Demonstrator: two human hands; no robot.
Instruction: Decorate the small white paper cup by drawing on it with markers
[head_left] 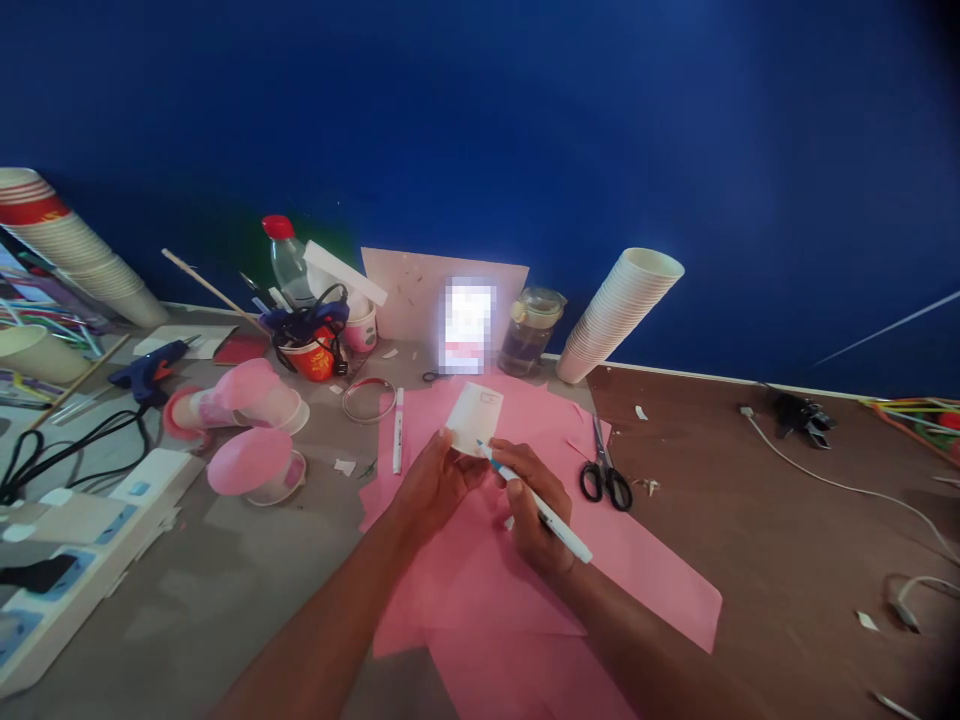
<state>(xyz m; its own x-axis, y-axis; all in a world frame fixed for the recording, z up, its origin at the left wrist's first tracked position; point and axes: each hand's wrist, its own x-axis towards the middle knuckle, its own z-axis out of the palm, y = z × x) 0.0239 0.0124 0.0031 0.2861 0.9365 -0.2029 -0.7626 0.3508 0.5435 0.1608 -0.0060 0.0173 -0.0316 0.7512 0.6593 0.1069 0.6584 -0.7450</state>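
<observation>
A white paper cup (474, 415) is tilted in my left hand (435, 485), whose fingers grip it near its lower end. A small drawn rectangle shows on the cup's side. My right hand (536, 500) is closed round a white marker pen (562, 533) with a blue tip end, which is at or very near the cup's side. Beneath both hands lie overlapping pink paper sheets (480, 580). To the right, black-handled scissors (604, 482) rest partly on the pink paper. Another white marker (398, 430) lies at the left on the paper.
Behind stand a bright phone screen (466, 325), a glass jar (531, 330) and a leaning cup stack (622, 312). At left are pink-topped cups (251, 465), a tape ring (369, 400), a glue gun (154, 370) and a power strip (97, 560). A cable (847, 478) crosses the right side.
</observation>
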